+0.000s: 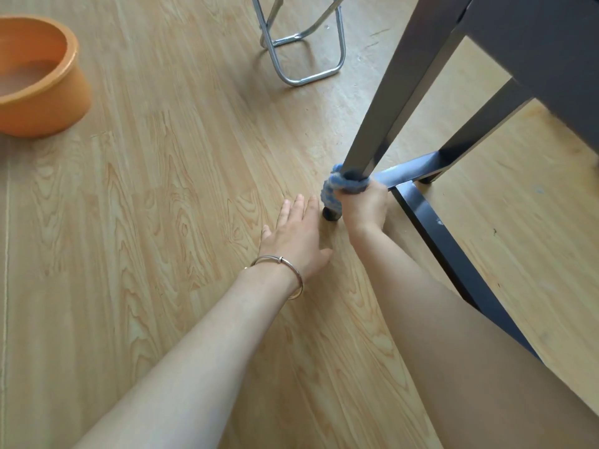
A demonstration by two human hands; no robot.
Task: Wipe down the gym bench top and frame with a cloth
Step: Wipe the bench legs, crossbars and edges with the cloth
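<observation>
Right hand (364,207): curled tight round the blue cloth (340,186), which wraps the near leg (398,79) of the bench just above its black foot (331,216). So the cloth sits at the very bottom of the leg, close to the floor (162,189).

Left hand (295,234): flat on the floor just beside that foot, fingers straight, holding nothing. It props me.

Step, as I read it: wiping the frame, this leg.

To do it well:
- Grip firmly enough that the cloth hugs every face of the leg.
- Slide along it in one long pull, not dabs, with a small twist at the corners.
- Don't skip the foot, nor the joint where the low crossbar (411,168) meets the leg; dust likely gathers there.

The side rail (453,254) along the floor looks due next. Bench top (534,43) is up at the right edge, only partly seen. Orange basin (42,92) with water stands well apart on my left; I'd rinse there once the cloth drags.
</observation>
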